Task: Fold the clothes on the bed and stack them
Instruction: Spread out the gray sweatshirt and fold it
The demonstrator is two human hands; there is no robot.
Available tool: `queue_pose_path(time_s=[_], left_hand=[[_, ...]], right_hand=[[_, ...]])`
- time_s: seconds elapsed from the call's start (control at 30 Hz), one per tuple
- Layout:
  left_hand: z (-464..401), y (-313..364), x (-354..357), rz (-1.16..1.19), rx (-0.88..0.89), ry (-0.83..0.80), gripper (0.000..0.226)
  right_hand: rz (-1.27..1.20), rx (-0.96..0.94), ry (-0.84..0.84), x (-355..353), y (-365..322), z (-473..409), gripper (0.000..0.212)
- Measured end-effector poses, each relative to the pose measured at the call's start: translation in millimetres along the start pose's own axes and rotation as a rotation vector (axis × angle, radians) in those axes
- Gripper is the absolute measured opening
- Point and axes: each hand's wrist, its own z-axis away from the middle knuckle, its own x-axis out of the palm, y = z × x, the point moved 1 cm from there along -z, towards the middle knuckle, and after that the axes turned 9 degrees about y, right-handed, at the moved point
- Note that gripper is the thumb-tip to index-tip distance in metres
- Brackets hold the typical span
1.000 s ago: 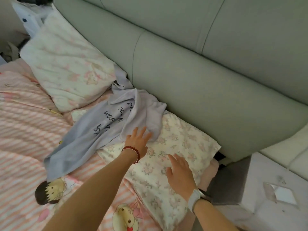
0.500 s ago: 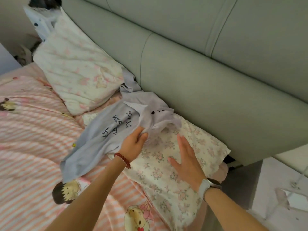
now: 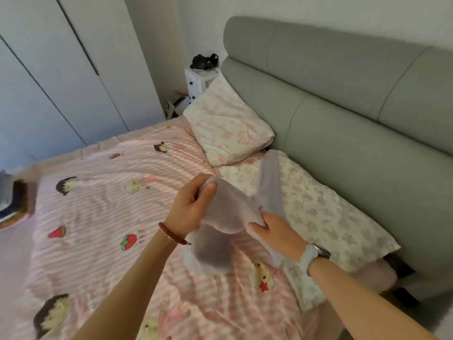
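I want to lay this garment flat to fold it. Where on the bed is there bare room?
The striped sheet left of the left hand lies bare toward the wardrobe side. Crowded: two pillows line the headboard, and the garment hangs between both hands, the right hand gripping its edge.

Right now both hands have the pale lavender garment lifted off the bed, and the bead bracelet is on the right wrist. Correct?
Not quite. The head view shows the bead bracelet on the left wrist; the right wrist carries a watch. The rest holds: the left hand and right hand both grip the pale lavender garment, raised above the striped bed cover.
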Motion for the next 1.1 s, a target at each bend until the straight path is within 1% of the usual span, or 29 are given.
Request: queue_pose_path(time_s=[0.07, 0.13, 0.2, 0.27, 0.33, 0.37, 0.4, 0.47, 0.5, 0.53, 0.57, 0.6, 0.63, 0.7, 0.73, 0.77, 0.8, 0.83, 0.87, 0.9, 0.93, 0.97, 1.0, 1.07, 1.1], left_hand=[[30.0, 9.4, -25.9, -0.041, -0.01, 0.136, 0.013], [54.9, 19.4, -50.0, -0.089, -0.001, 0.256, 0.014], [68.9, 32.2, -72.7, -0.128, 0.013, 0.389, 0.015], [70.9, 46.6, -93.7, -0.186, 0.015, 0.532, 0.01], [61.8, 58.5, -114.4, -0.278, -0.042, 0.606, 0.008], [55.3, 62.8, -125.4, -0.328, -0.103, 0.609, 0.011], [49.2, 65.6, -136.7, -0.368, -0.162, 0.599, 0.015], [43.9, 72.6, -157.5, -0.367, -0.224, 0.541, 0.025], [44.6, 76.6, -166.4, -0.338, -0.226, 0.51, 0.03], [47.5, 81.2, -174.3, -0.295, -0.215, 0.485, 0.032], [52.2, 86.2, -182.4, -0.222, -0.202, 0.463, 0.03], [58.5, 90.7, -190.3, -0.097, -0.202, 0.434, 0.025], [65.9, 94.8, -197.6, 0.067, -0.232, 0.385, 0.023], [80.4, 97.2, -215.0, 0.337, -0.29, 0.219, 0.039], [87.0, 95.3, -221.9, 0.402, -0.296, 0.11, 0.045], [92.9, 92.2, -226.4, 0.427, -0.3, 0.013, 0.048], [97.5, 88.2, -227.4, 0.4, -0.306, -0.053, 0.048], [99.9, 84.7, -225.6, 0.329, -0.31, -0.083, 0.046], [98.8, 80.7, -222.2, 0.247, -0.313, -0.073, 0.04], [95.5, 77.3, -218.5, 0.194, -0.309, -0.021, 0.029], [91.6, 73.9, -216.0, 0.195, -0.314, 0.054, 0.02], [87.3, 71.8, -216.1, 0.246, -0.327, 0.137, 0.016], [82.7, 71.4, -219.5, 0.332, -0.334, 0.22, 0.015], [73.3, 73.7, -235.5, 0.481, -0.308, 0.386, 0.012], [67.5, 75.5, -246.6, 0.487, -0.288, 0.459, 0.013]], right_hand=[[-0.024, -0.044, 0.005, 6.6, -11.8, 31.1, 0.028], [-0.046, -0.071, 0.006, 2.1, -30.4, 53.9, 0.025], [-0.065, -0.114, 0.027, -10.6, -62.9, 65.8, 0.026], [-0.103, -0.158, 0.038, -24.2, -105.1, 68.4, 0.026], [-0.14, -0.215, 0.039, -38.0, -152.6, 63.5, 0.02], [-0.164, -0.22, 0.054, -43.5, -174.6, 60.1, 0.011], [-0.187, -0.236, 0.081, -48.9, -196.1, 56.6, 0.004], [-0.236, -0.257, 0.177, -58.3, -237.2, 49.5, 0.038], [-0.266, -0.26, 0.226, -61.5, -258.0, 45.7, 0.044], [-0.304, -0.263, 0.271, -63.7, -278.7, 43.7, 0.041], [-0.379, -0.238, 0.296, -64.1, -297.8, 41.4, 0.033], [-0.469, -0.194, 0.307, -63.0, -316.6, 39.5, 0.026], [-0.56, -0.135, 0.297, -61.2, -333.2, 37.4, 0.023], [-0.68, -0.022, 0.26, -57.4, -360.2, 36.5, 0.023], [-0.727, 0.013, 0.237, -55.4, -371.1, 37.6, 0.026], [-0.764, 0.027, 0.216, -53.2, -380.8, 38.8, 0.028], [-0.79, 0.033, 0.208, -50.9, -389.1, 39.8, 0.031], [-0.804, 0.026, 0.209, -48.4, -396.3, 39.9, 0.033], [-0.809, 0.017, 0.224, -45.8, -402.2, 39.1, 0.035], [-0.807, 0.002, 0.24, -42.4, -406.9, 36.9, 0.037], [-0.798, -0.015, 0.251, -38.9, -410.3, 36.2, 0.039], [-0.749, -0.056, 0.268, -35.6, -410.9, 35.1, 0.042], [-0.627, -0.112, 0.29, -33.6, -408.8, 35.8, 0.044], [-0.156, -0.263, 0.364, -34.3, -393.8, 37.3, 0.038], [0.065, -0.326, 0.408, -36.6, -382.3, 37.3, 0.032]])
